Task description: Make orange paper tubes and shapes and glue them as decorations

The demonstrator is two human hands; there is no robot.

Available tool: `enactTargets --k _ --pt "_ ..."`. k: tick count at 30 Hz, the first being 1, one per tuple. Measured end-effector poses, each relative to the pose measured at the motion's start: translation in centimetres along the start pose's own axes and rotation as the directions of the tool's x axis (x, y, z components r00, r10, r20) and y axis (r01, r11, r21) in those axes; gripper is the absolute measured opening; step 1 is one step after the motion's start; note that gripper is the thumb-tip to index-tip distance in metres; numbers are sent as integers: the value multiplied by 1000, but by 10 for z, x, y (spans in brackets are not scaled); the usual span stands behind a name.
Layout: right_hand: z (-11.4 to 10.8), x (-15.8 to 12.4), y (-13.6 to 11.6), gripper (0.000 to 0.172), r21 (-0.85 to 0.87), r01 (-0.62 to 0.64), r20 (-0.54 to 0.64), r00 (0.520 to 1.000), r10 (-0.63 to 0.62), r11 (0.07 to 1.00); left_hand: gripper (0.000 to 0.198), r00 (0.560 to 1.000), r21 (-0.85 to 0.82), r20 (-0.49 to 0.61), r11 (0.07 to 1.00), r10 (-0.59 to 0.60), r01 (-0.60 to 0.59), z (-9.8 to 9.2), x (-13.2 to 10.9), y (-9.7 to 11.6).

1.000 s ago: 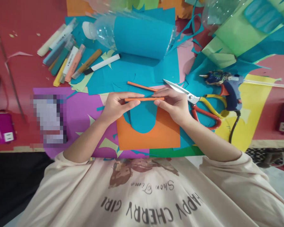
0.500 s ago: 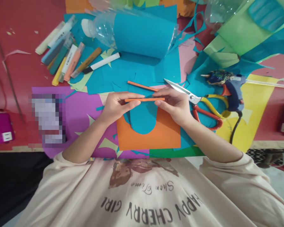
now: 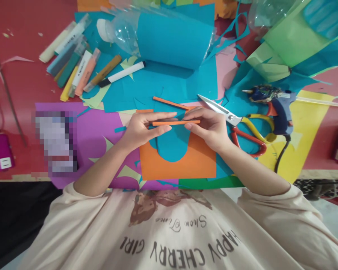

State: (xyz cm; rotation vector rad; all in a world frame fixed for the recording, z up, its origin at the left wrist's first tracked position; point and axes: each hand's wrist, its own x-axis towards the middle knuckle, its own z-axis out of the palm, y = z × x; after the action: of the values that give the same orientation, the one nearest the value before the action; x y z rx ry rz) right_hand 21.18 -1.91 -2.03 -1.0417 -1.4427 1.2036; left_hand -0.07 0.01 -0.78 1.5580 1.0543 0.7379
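Note:
My left hand [image 3: 142, 129] and my right hand [image 3: 208, 125] both pinch a thin orange paper strip [image 3: 176, 122], held level between them, one hand at each end. Under the strip lies a blue rounded paper piece [image 3: 171, 144] on an orange sheet [image 3: 180, 163]. A second orange strip [image 3: 170, 102] rests on blue paper just beyond my fingers.
Scissors [image 3: 236, 122] with red and yellow handles lie right of my right hand, a blue glue gun [image 3: 274, 103] beyond them. A clear bottle wrapped in blue paper [image 3: 163, 35] lies at the top. Several markers [image 3: 79, 63] are at upper left, on a purple sheet [image 3: 98, 135] and coloured papers.
The strip and both hands have shifted very slightly to the right and down in the picture; the grip is the same.

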Motion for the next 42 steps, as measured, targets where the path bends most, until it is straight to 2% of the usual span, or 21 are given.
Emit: enactTargets --k 4,8,13,22,28,35,39,42 --pt "0 0 1 14 4 1 -13 1000 -1 1000 34 999 26 36 1000 0 -1 -1 0 1" --pt "0 0 -1 20 -24 -35 -11 999 35 999 31 1000 28 26 1000 9 -10 -1 0 2" --pt "0 0 -3 15 -22 -14 -24 1000 13 1000 27 999 30 5 999 35 -35 -1 2 2" --pt "-1 1 -4 12 -91 4 -24 1000 -7 996 31 1000 16 1 1000 17 -17 -2 4 3" --pt "-2 2 -1 11 -57 79 8 997 -79 995 34 1000 -1 -2 1000 -13 13 0 6 3" --pt "-3 3 -3 15 -64 49 33 998 -47 997 32 999 4 -27 999 -36 36 1 4 -1" --pt "-7 2 -5 22 -10 -17 89 996 18 1000 32 998 31 -48 999 -33 35 1 4 0" --pt "-11 3 -5 28 59 -25 134 991 17 998 33 999 44 -51 999 -20 23 1 4 1"
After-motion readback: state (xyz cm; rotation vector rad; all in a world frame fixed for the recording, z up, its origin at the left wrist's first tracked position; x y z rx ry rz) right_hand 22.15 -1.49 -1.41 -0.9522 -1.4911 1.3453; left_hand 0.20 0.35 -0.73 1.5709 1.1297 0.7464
